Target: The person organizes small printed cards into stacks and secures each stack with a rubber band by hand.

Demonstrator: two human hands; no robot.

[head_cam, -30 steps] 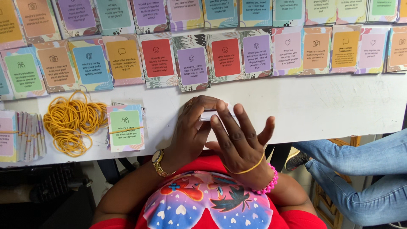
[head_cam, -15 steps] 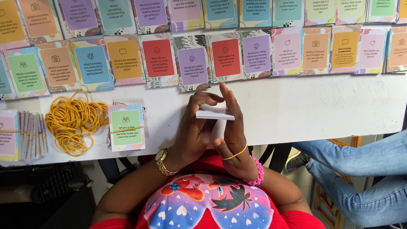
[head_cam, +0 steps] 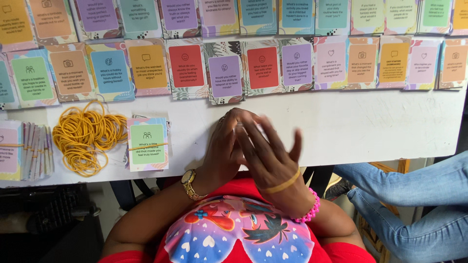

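Here the person's left hand [head_cam: 222, 146] and right hand [head_cam: 270, 153] meet at the near edge of the white counter [head_cam: 370, 126], about midway along it. The left hand is curled over a small stack of pale cards [head_cam: 242, 127], of which only a sliver shows between the fingers; it seems to clasp the stack, though the grip itself is hidden. The right hand lies across the left, fingers spread and blurred, gripping nothing that can be seen. A yellow rubber band [head_cam: 282, 181] circles the right wrist beside a pink bead bracelet [head_cam: 309, 209]; a gold wristwatch [head_cam: 189, 181] sits on the left wrist. Toward the counter's left end, near its front edge, lies a heap of loose yellow rubber bands [head_cam: 87, 136], and just beside it a banded deck with a green-faced top card [head_cam: 147, 143]. Rows of colourful question cards [head_cam: 224, 73] cover the far edge.
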